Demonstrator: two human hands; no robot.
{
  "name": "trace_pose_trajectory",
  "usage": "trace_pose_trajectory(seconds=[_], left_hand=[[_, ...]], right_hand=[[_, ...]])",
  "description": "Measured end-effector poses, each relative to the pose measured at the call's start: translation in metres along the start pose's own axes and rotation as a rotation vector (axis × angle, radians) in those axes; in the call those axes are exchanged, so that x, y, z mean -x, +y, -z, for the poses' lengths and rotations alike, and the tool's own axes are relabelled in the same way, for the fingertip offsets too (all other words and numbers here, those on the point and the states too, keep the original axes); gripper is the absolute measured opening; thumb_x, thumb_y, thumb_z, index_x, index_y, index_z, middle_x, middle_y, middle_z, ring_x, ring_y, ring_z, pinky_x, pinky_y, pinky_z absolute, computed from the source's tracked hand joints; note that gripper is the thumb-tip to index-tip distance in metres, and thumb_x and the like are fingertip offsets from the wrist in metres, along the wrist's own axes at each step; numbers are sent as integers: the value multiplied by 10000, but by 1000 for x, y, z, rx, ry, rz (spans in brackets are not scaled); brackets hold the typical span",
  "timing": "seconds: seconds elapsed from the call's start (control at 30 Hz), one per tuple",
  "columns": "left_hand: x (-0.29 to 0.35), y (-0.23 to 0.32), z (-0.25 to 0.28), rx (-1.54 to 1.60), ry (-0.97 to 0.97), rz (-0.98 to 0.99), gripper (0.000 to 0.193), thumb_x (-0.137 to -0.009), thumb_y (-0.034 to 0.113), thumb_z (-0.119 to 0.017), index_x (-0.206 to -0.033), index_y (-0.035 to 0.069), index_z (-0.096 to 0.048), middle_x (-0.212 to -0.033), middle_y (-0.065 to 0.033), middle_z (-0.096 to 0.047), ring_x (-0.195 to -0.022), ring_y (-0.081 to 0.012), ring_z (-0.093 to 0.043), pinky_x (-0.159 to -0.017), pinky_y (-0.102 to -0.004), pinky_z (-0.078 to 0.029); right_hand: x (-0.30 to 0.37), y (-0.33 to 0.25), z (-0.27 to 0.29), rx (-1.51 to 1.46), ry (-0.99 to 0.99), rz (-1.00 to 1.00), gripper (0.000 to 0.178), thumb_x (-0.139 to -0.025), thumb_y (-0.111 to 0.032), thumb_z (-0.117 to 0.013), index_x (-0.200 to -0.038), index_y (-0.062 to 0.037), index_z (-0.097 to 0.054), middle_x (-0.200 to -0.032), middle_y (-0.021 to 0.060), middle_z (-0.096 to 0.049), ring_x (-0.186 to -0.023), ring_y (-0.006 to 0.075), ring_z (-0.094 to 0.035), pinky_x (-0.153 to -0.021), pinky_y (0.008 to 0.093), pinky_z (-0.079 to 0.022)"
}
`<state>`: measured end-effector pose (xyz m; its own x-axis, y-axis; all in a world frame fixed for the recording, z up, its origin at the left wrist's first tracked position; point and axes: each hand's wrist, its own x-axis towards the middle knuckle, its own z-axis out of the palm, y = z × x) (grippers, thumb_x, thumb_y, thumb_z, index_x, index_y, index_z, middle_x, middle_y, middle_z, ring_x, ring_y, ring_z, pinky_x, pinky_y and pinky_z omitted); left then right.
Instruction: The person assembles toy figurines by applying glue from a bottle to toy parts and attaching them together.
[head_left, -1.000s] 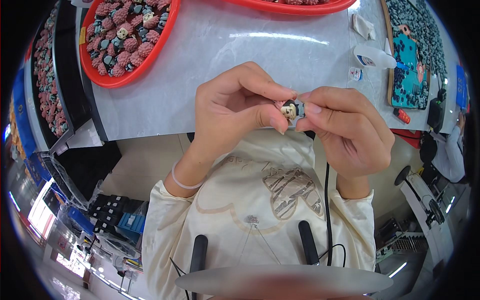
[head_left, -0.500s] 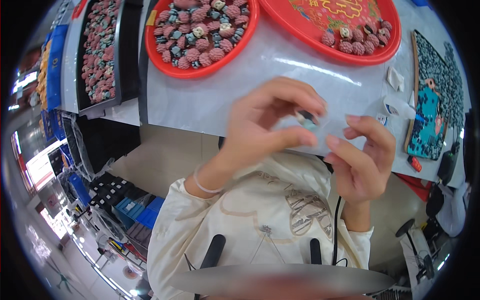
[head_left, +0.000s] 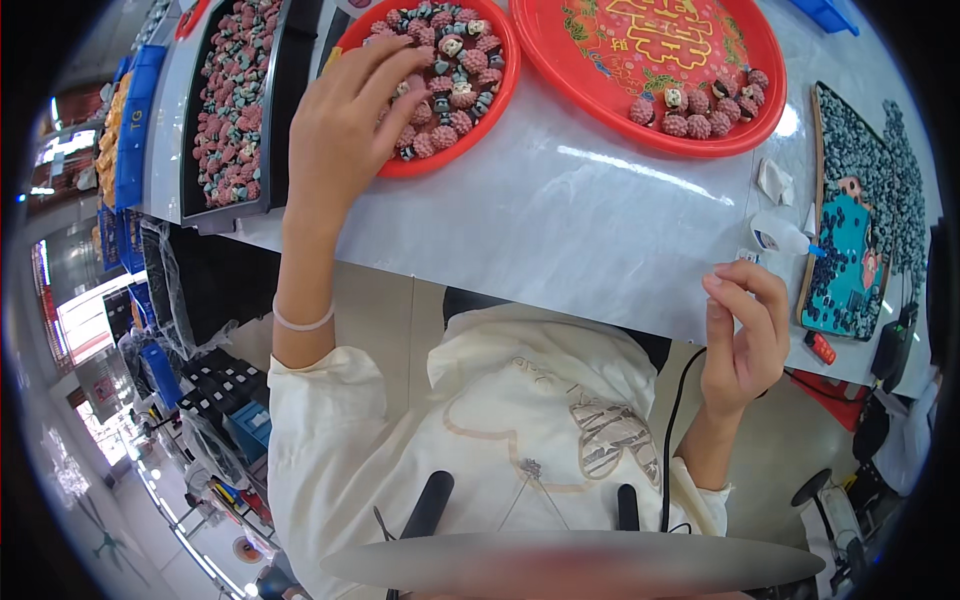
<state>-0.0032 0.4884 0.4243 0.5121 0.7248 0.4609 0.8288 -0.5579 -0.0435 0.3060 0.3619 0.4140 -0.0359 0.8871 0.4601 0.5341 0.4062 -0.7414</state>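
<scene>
My left hand (head_left: 345, 125) reaches over the red round tray (head_left: 440, 165) at the upper left, fingers and thumb apart and curved above its pieces. These are small pink knobbly pieces, grey-blue bits and a few cream-faced ones; I see nothing gripped between the fingertips. My right hand (head_left: 745, 335) is held up by the table's front edge at the right. Its thumb and fingertips are drawn together; whatever may be between them is too small to make out. A white glue bottle (head_left: 780, 235) with a blue tip lies just beyond it.
A larger red tray (head_left: 600, 120) holds a cluster of pink pieces. A black bin (head_left: 270, 160) of similar pieces stands far left. On the right are a teal board (head_left: 845, 290) with dark pieces, a crumpled white tissue (head_left: 774, 182) and a small red object (head_left: 820, 347).
My left hand has moved up and left from in front of me, where it held a small figure piece, to the red tray. My right hand has shifted slightly down, its fingertips closer together.
</scene>
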Motion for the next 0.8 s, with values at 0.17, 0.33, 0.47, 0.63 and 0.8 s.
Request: trace_pose_trajectory(seconds=[0.17,0.33,0.47,0.63,0.8], left_hand=[[-4,12,-2,-39,-66,287,286,-775,237,-579,-1018,93,-531,-1044,-82,-491,-944,-270,-491,-776,-344,-423],[-8,17,0,84,-95,263,278,-791,183,-554,-1042,71,-514,-1048,-120,-469,-963,-297,-472,-809,-368,-398],[-11,29,5,382,-181,206,238,-769,53,-534,-1002,95,-559,-1047,-70,-487,-939,-261,-490,-780,-336,-412],[-17,32,8,201,-239,160,259,-765,48,-528,-1017,108,-539,-1085,-77,-475,-906,-283,-512,-762,-351,-428],[-33,44,26,98,-421,392,254,-778,68,-508,-1027,108,-523,-1089,-106,-496,-912,-309,-519,-763,-366,-437]], right_hand=[[0,2,3,-18,8,-1,173,-681,78,-567,-829,3,-614,-810,110,-557,-662,177,-521,-560,234,-418],[2,2,2,-67,8,-11,177,-671,91,-566,-822,9,-609,-793,109,-559,-661,180,-525,-552,234,-414],[4,6,5,-78,-13,-28,188,-657,100,-569,-818,11,-609,-789,103,-561,-647,181,-522,-539,234,-405],[5,5,11,-80,-6,-37,195,-649,106,-569,-815,12,-611,-774,99,-563,-633,181,-517,-537,234,-402],[8,6,19,-44,24,-50,198,-645,111,-572,-815,17,-610,-757,100,-563,-628,179,-518,-535,233,-403]])
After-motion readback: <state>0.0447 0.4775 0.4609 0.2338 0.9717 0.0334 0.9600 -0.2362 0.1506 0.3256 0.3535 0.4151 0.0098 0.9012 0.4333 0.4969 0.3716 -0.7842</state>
